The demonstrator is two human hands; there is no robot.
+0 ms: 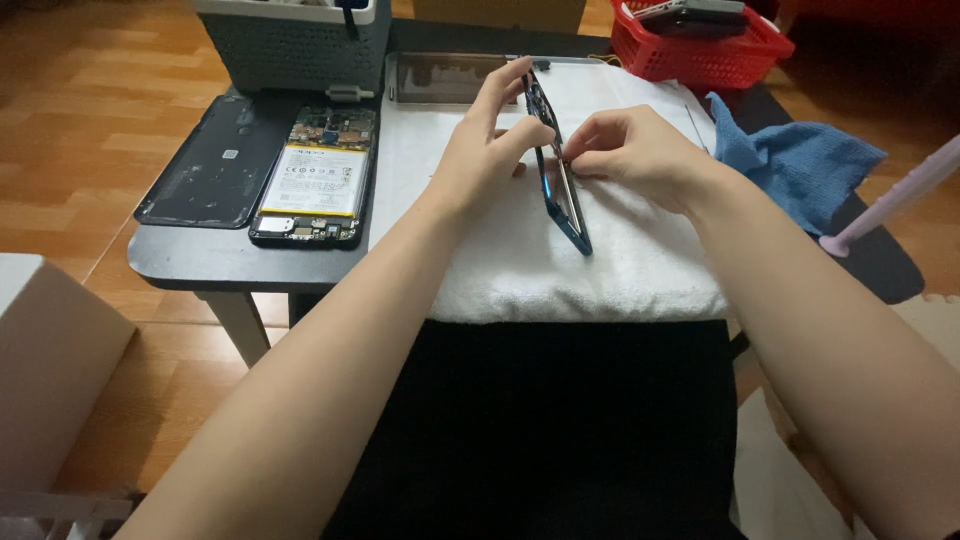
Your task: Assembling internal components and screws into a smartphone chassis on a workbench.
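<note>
Pinching from both sides, the fingers [520, 135] of the left hand [480, 150] grip the upper part of a thin blue-edged phone body [560, 190] that stands on its long edge. The thumb presses near the middle of the edge and the forefinger reaches up toward the top corner. The right hand [635, 155] is curled tight against the opposite face, its fingertips [578, 165] bunched at the rim, nipping or picking at something there too small to make out.

The phone body rests with its lower end on a white towel [560, 270] spread over the dark desk [190, 255], tilted slightly away from the person. It looks light, stiff and narrow, with slick faces, so the rim and corners seem the safest places to hold. A thin frame like this is probably fragile if bent or squeezed across its flat side, and the soft towel should cushion it and keep it from sliding.

Left of the towel lie an opened phone with its battery showing [312, 178] and, just beside it, a detached black back cover [205, 165]. Behind them stands a grey basket [295, 45], and a clear tray [440, 80] sits at the towel's far edge. A red basket [705, 50] and a blue cloth [800, 160] lie to the right.
</note>
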